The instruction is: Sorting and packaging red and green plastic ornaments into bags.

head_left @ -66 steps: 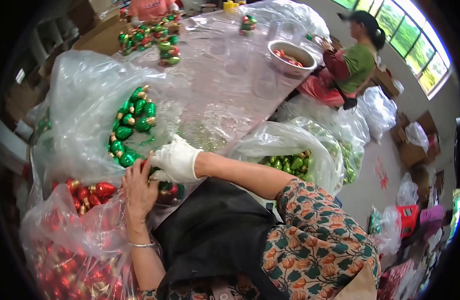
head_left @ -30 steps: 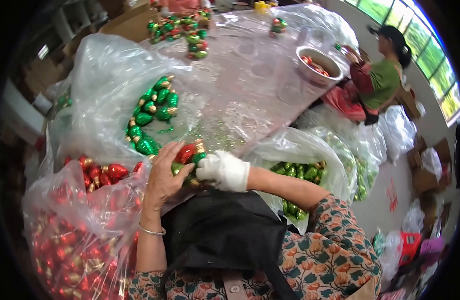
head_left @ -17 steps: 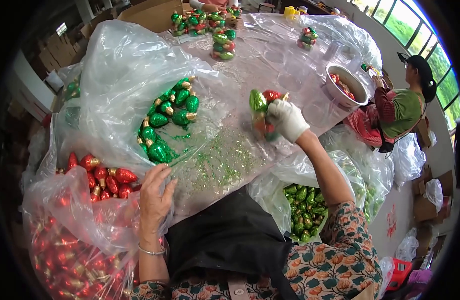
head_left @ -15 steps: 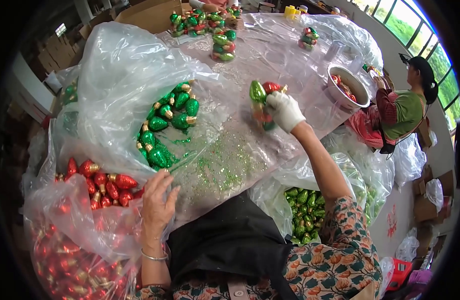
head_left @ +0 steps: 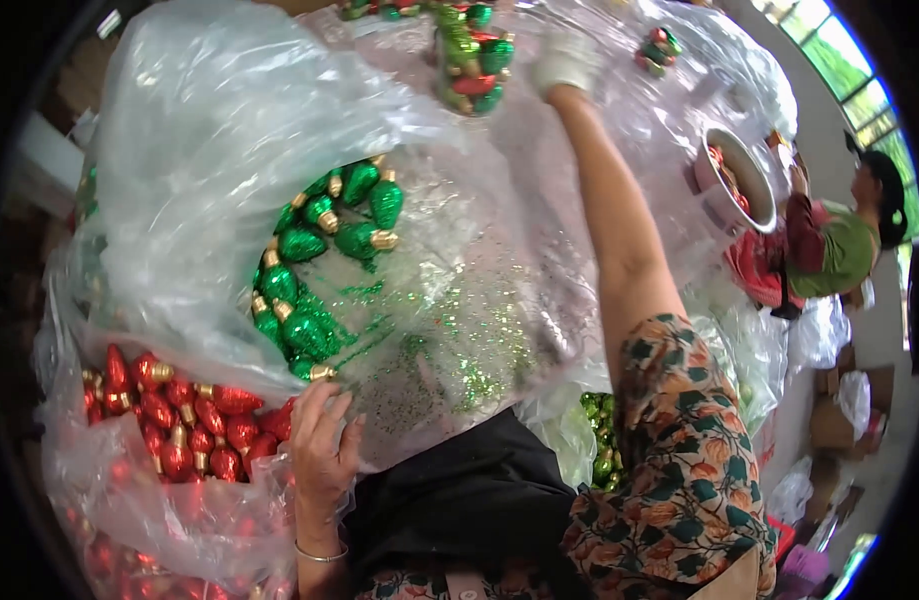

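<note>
The right grip [head_left: 567, 62], in a white glove, is stretched toward the far side of the bench [head_left: 539, 190]; blur hides its fingers, so whether it is open or closed cannot be told. Just left of it stands a clear container [head_left: 487, 62] of red and green bulbs, upright, its long axis vertical, overlapping more bulbs behind. The left grip [head_left: 324, 445] is bare and loosely open by the near edge, fingers slightly bent and pointing far, with nothing visibly held. At its fingertips, the green bulbs [head_left: 301, 244] spill from the mouth of a plastic bag [head_left: 219, 130]; the nearest points its gold cap right, others right or far. To its left, red bulbs [head_left: 184, 425] fill another bag, long axes at mixed angles. A broad stretch of bench strewn with green glitter [head_left: 469, 340] spans from the green bulbs to the right forearm. The bench's near edge slants far toward the right, with light-green bulbs [head_left: 601, 440] bagged below it. By the right edge sits a white bowl [head_left: 711, 190], near a co-worker [head_left: 829, 245].
</note>
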`<action>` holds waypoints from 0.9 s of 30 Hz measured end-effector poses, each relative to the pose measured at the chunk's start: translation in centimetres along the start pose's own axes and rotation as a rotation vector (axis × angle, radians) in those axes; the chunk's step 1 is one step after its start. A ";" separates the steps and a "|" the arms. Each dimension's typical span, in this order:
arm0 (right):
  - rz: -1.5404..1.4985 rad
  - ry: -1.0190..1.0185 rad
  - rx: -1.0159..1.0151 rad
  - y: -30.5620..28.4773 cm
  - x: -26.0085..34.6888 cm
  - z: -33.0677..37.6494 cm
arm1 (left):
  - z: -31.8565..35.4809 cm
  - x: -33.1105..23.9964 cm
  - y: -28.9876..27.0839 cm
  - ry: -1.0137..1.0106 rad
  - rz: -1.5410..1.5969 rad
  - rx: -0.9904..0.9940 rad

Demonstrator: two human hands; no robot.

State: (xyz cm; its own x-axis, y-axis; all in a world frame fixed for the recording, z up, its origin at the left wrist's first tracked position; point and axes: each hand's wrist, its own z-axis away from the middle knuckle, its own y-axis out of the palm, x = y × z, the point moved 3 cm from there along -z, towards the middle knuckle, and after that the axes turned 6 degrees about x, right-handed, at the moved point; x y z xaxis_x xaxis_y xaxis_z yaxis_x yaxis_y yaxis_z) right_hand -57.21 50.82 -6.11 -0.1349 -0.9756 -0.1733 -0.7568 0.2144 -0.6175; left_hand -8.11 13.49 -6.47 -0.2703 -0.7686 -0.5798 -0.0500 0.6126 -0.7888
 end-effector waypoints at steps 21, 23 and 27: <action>-0.757 -0.766 0.982 -41.0 8.2 23.7 | 3.1 -1.2 -12.1 -0.085 -0.292 -0.336; -0.714 -0.841 1.001 -42.1 10.5 25.1 | 3.3 1.4 -16.1 -0.453 -0.472 -0.191; -0.675 -0.885 0.989 -42.2 11.5 26.3 | 8.7 10.1 -21.7 -0.594 -0.666 -0.265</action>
State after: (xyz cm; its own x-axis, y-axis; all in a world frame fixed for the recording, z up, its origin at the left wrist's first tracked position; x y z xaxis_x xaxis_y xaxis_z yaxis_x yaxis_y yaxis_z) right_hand -9.99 31.77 -2.26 0.7528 -0.6342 0.1762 0.2625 0.0437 -0.9640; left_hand -1.43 -9.21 3.01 0.4256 -0.9003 -0.0911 -0.2555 -0.0230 -0.9665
